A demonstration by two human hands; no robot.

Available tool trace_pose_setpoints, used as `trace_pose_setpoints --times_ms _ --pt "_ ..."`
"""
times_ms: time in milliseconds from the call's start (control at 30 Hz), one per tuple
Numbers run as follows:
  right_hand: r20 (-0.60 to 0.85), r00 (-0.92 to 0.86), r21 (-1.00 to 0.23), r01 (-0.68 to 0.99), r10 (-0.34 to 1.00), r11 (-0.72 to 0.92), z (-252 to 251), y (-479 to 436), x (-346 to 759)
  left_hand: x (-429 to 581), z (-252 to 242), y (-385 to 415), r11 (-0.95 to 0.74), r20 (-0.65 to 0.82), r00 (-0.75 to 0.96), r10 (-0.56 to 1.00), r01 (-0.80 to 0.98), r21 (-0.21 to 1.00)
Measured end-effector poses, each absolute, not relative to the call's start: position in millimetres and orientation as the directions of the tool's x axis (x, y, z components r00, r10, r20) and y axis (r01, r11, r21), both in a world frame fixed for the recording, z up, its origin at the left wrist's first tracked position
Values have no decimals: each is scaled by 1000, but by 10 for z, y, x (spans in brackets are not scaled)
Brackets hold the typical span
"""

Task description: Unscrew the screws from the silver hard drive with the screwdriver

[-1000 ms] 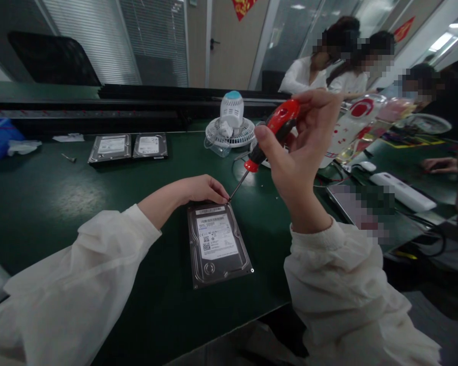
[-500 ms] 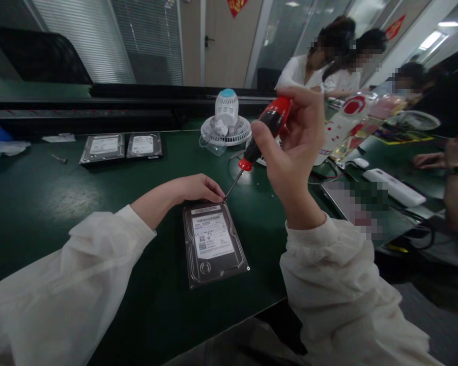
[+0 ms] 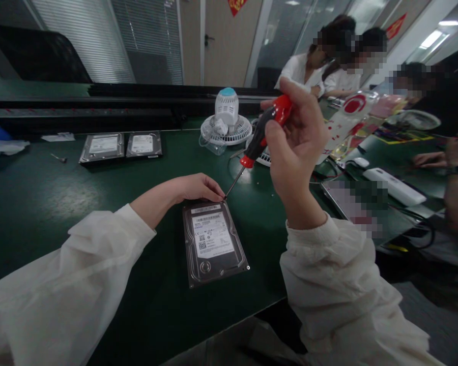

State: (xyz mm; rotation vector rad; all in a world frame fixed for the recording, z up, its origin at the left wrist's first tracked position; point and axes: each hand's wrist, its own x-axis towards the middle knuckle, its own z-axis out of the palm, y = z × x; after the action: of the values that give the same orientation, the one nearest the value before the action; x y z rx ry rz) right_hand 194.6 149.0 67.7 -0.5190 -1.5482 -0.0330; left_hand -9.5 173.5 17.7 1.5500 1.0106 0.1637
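A hard drive (image 3: 213,244) with a white label lies flat on the green table. My left hand (image 3: 200,188) is closed at its far edge, thumb and fingertips pressed together by the far right corner; part of what the fingers grip is hidden. My right hand (image 3: 299,137) holds a red and black screwdriver (image 3: 257,137) by the handle, thumb on the near side and fingers around the top. The shaft slants down to the left, and its tip meets that same corner, close to my left fingertips.
Two more hard drives, one (image 3: 102,147) beside another (image 3: 144,144), lie at the back left. A white fan (image 3: 227,114) stands behind. To the right are a power strip (image 3: 395,186), a phone-like slab (image 3: 343,203) and cables. Other people sit at the right.
My right fingers have shifted on the screwdriver handle, the thumb sliding lower right and the fingers opening somewhat. The tip, the hard drive and my left hand stay in place.
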Motion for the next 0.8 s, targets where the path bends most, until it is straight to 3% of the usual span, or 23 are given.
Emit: trace_pose_setpoints --times_ms 100,267,467,633,800 --pt "950 45 -309 297 310 903 686 1469 1932 -96 162 1747 92 -425 609 669 500 861" --pt "949 80 -309 418 304 854 699 1473 1934 -103 160 1760 85 -425 609 670 505 859" --pt "954 8 -283 367 301 886 667 1505 1958 -97 167 1748 89 -428 614 662 503 859" --pt "932 13 -325 473 363 819 698 1430 1916 -94 175 1729 88 -423 614 666 499 862" --pt "959 -32 -244 417 283 875 731 1429 1962 -116 160 1757 74 -424 619 661 510 857"
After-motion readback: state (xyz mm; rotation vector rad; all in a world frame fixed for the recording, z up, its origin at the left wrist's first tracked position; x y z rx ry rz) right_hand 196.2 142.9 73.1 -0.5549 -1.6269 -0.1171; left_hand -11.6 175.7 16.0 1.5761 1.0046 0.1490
